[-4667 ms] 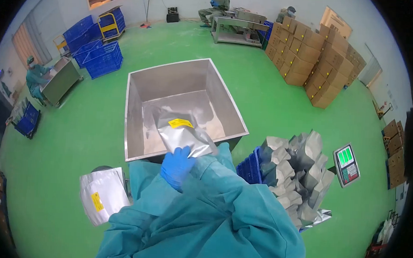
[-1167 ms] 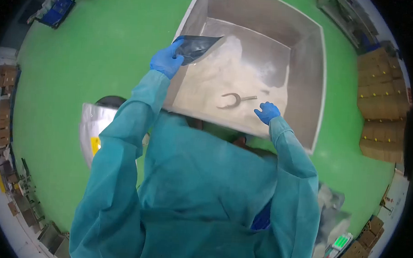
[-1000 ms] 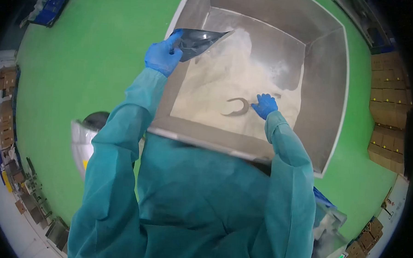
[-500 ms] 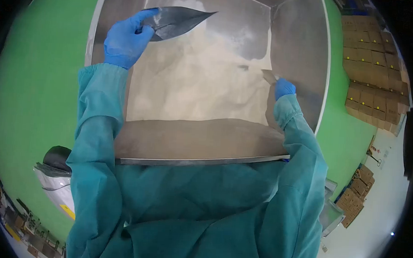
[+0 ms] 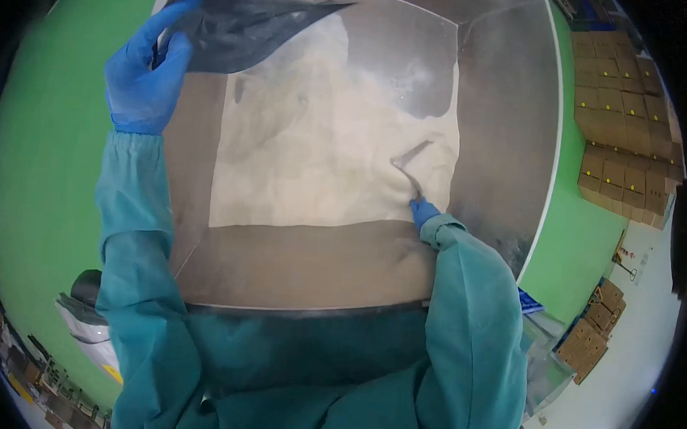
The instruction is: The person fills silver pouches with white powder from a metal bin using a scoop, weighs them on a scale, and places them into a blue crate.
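Fingers of left hand [image 5: 144, 79] pinching foil bag [image 5: 244, 28], right hand [image 5: 422, 212] gripping scoop [image 5: 409, 167]

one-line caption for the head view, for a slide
Left hand holds an open foil bag over a steel bin of pale powder; right hand grips a scoop.

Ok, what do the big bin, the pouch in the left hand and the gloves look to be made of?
Bin: brushed, dull grey sheet metal, likely stainless steel, with soft reflections. Pouch: thin crinkled film with a dark metallic sheen, probably foil laminate. Glove on the left hand: blue, smooth and tight, looks like nitrile or latex; right hand the same.
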Motion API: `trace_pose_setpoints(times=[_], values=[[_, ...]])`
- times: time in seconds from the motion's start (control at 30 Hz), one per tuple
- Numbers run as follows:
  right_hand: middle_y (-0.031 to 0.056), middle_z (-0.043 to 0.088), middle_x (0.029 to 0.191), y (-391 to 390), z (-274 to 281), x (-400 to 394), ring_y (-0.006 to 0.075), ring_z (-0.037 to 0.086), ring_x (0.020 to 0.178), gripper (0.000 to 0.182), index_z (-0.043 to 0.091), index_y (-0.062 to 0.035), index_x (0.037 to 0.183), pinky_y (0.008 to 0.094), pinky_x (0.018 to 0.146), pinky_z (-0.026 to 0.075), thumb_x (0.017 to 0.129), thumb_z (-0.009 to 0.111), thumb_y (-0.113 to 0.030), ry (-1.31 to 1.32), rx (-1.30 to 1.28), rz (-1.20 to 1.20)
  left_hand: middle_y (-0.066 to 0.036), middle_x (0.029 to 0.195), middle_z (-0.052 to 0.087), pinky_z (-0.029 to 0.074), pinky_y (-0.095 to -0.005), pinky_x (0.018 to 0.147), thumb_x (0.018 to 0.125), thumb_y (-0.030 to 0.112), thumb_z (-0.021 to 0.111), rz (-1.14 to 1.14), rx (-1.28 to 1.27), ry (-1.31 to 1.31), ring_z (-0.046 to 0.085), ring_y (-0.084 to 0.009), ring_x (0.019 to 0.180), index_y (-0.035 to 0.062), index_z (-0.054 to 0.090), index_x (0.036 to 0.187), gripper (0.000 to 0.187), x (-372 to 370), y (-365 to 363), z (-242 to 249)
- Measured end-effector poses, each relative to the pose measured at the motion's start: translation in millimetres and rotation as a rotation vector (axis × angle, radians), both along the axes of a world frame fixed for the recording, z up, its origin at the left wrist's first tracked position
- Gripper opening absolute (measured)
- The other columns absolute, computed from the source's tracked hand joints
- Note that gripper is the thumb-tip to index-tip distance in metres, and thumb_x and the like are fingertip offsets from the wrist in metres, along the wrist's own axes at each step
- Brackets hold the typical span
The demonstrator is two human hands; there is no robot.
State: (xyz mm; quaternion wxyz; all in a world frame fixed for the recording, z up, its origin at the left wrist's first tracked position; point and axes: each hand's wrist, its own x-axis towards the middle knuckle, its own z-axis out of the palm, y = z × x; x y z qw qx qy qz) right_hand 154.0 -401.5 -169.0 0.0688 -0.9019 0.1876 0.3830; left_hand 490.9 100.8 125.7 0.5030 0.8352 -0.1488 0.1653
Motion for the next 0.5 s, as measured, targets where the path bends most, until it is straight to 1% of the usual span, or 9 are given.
trace_pose_setpoints(times=[0.03, 0.07, 0.1, 0.13, 0.17, 0.23, 0.33, 0.43, 0.5], values=[[0.0266, 0.061, 0.100, 11, 9, 15, 0.0439, 0.058, 0.093, 0.056, 0.048, 0.0030, 0.119, 0.0493, 0.084, 0.046, 0.092, 0.036, -0.045, 0.040, 0.030, 0.085, 0.006, 0.069, 0.056, 0.038, -0.0187, 0.055, 0.083, 0.006, 0.054, 0.004, 0.066, 0.053, 0.044, -0.0014, 0.060, 0.0125, 0.064, 0.114, 0.033, -4, -1, -1], [0.0266, 0.061, 0.100, 34, 37, 28, 0.0435, 0.058, 0.093, 0.056, 0.048, 0.0030, 0.119, 0.0488, 0.084, 0.046, 0.092, 0.037, -0.044, 0.102, 0.081, 0.167, 0.004, 0.073, 0.059, 0.041, -0.0197, 0.058, 0.083, 0.006, 0.054, 0.005, 0.136, 0.105, 0.048, -0.0025, 0.063, 0.0118, 0.063, 0.114, 0.032, -8, -2, -2], [0.0265, 0.061, 0.100, 58, 55, 35, 0.0430, 0.058, 0.094, 0.055, 0.048, 0.0031, 0.119, 0.0483, 0.084, 0.046, 0.091, 0.038, -0.043, 0.157, 0.140, 0.241, 0.002, 0.081, 0.063, 0.044, -0.0214, 0.063, 0.084, 0.005, 0.054, -0.002, 0.220, 0.192, 0.052, -0.0040, 0.068, 0.0102, 0.063, 0.115, 0.032, -12, -12, 4], [0.0259, 0.062, 0.098, 75, 59, 42, 0.0430, 0.059, 0.093, 0.053, 0.049, 0.0026, 0.118, 0.0478, 0.084, 0.046, 0.091, 0.039, -0.041, 0.178, 0.179, 0.255, 0.000, 0.088, 0.066, 0.048, -0.0230, 0.068, 0.085, 0.005, 0.054, -0.009, 0.299, 0.254, 0.057, -0.0055, 0.074, 0.0086, 0.062, 0.116, 0.032, -12, -21, 9], [0.0253, 0.062, 0.097, 88, 63, 51, 0.0430, 0.059, 0.092, 0.050, 0.050, 0.0021, 0.117, 0.0473, 0.084, 0.046, 0.091, 0.040, -0.040, 0.192, 0.212, 0.270, -0.003, 0.088, 0.067, 0.050, -0.0239, 0.070, 0.084, 0.002, 0.052, -0.080, 0.222, 0.241, 0.060, -0.0087, 0.076, 0.0053, 0.062, 0.112, 0.030, -12, -28, 15], [0.0220, 0.062, 0.100, 99, 42, 47, 0.0395, 0.060, 0.091, 0.038, 0.055, -0.0029, 0.113, 0.0452, 0.083, 0.047, 0.090, 0.041, -0.030, 0.201, 0.236, 0.449, -0.009, 0.087, 0.067, 0.052, -0.0258, 0.073, 0.080, -0.005, 0.048, -0.229, 0.053, 0.224, 0.065, -0.0151, 0.080, -0.0012, 0.061, 0.104, 0.027, -15, -38, 22], [0.0217, 0.062, 0.098, 141, 8, 58, 0.0396, 0.060, 0.090, 0.037, 0.056, -0.0029, 0.110, 0.0452, 0.082, 0.047, 0.088, 0.044, -0.030, 0.153, 0.309, 0.580, -0.004, 0.080, 0.068, 0.050, -0.0266, 0.066, 0.084, 0.007, 0.054, -0.236, 0.240, 0.289, 0.062, -0.0093, 0.074, 0.0126, 0.061, 0.117, 0.034, -16, -28, 7], [0.0215, 0.062, 0.097, 195, -22, 81, 0.0398, 0.060, 0.088, 0.035, 0.057, -0.0030, 0.107, 0.0453, 0.080, 0.047, 0.087, 0.046, -0.030, 0.103, 0.393, 0.606, -0.009, 0.077, 0.066, 0.050, -0.0305, 0.065, 0.082, 0.009, 0.053, -0.270, 0.359, 0.200, 0.063, -0.0164, 0.070, 0.0131, 0.061, 0.117, 0.036, -20, -30, -8], [0.0213, 0.062, 0.095, 223, -37, 92, 0.0399, 0.060, 0.087, 0.034, 0.058, -0.0030, 0.104, 0.0453, 0.079, 0.047, 0.086, 0.048, -0.029, 0.091, 0.423, 0.620, -0.012, 0.080, 0.066, 0.051, -0.0352, 0.067, 0.082, 0.012, 0.052, -0.283, 0.468, 0.259, 0.064, -0.0237, 0.072, 0.0142, 0.060, 0.117, 0.036, -24, -29, -10]])
